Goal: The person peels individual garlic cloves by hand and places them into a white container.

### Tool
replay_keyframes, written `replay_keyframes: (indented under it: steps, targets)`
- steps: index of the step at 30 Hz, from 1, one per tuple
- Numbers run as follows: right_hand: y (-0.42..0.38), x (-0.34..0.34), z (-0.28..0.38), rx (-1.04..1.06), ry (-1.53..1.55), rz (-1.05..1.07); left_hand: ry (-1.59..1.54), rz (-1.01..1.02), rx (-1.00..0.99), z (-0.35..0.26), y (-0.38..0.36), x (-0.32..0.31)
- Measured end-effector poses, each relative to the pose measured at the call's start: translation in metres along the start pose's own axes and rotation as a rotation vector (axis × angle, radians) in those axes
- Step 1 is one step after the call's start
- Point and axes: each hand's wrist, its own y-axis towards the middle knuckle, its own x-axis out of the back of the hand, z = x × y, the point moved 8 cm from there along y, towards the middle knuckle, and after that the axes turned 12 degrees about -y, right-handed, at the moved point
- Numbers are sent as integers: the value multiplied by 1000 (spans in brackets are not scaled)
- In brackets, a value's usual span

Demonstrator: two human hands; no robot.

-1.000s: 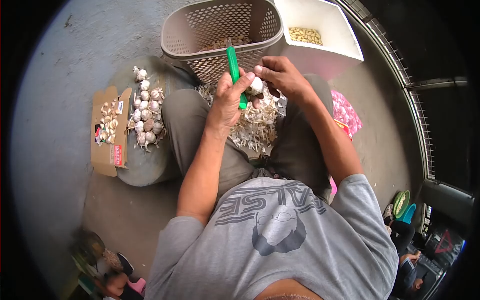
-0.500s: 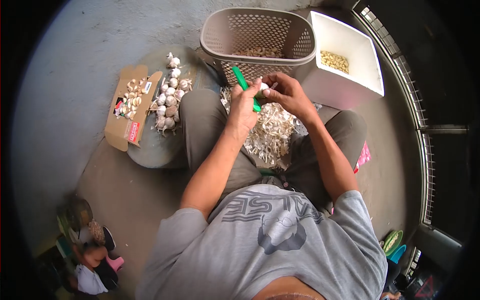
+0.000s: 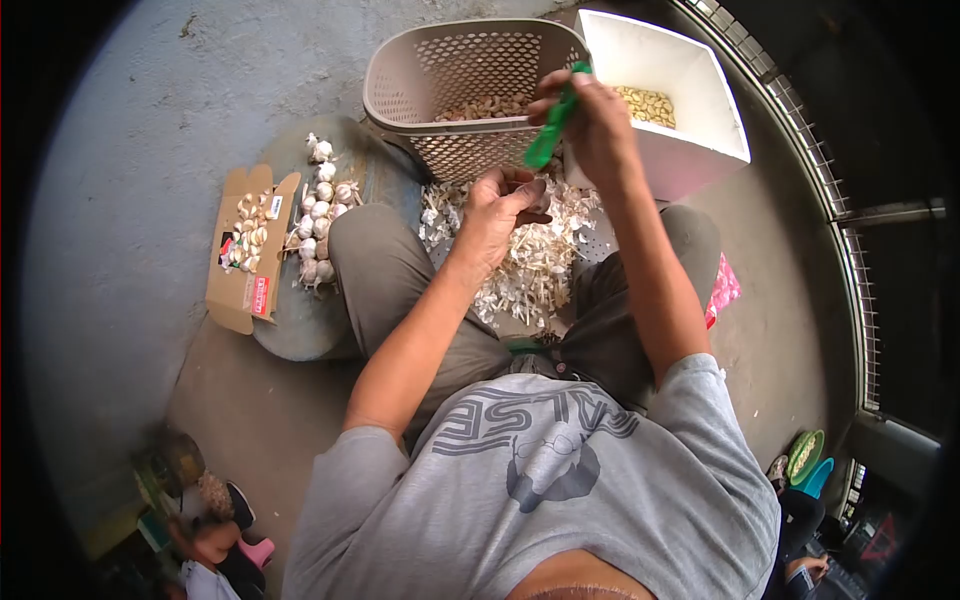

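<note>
My right hand (image 3: pixel 603 125) is raised in front of the basket, its fingers closed round a slim green cutter knife (image 3: pixel 550 130) that slants downward. Lower and to the left, my left hand (image 3: pixel 497 212) is closed, thumb against fingers, on a piece of garlic (image 3: pixel 541 193) mostly hidden by the fingers. Beneath both hands lies a heap of garlic peels (image 3: pixel 530 270) between my knees. On a round stool to the left, whole garlic bulbs (image 3: pixel 318 208) sit in a bunch beside a cardboard box (image 3: pixel 232 275) with loose cloves (image 3: pixel 250 232).
A perforated grey-brown basket (image 3: pixel 470 150) stands ahead with cloves inside. Beside it, a white foam box (image 3: pixel 690 165) holds peeled cloves (image 3: pixel 648 106). A pink bag (image 3: pixel 724 288) lies by my right knee. Other people are partly visible at both lower corners.
The green knife has passed from my left hand to my right. My right hand has risen away from the garlic, while my left stays low, fingers closed. The view has shifted slightly.
</note>
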Motion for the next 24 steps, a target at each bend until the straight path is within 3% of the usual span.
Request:
replay_keyframes:
  steps: [2,4,8,11,12,15,24]
  targets:
    - [-3,21,16,-3,69,44,-198,4,110,11,9,14]
    - [-8,32,17,-72,-156,83,-403,-44,248,10,25,19]
    - [-20,15,-17,-189,-672,195,-440,-22,145,-25,64,2]
    - [-19,3,-16,19,-885,208,-392,-5,103,-31,100,13]
    - [-19,1,-13,-78,-954,199,-416,16,108,-33,104,10]
    - [-9,7,-23,41,-1063,209,-432,-14,118,-27,104,15]
    - [-3,0,-28,-12,-1010,212,-325,129,-18,-45,100,15]
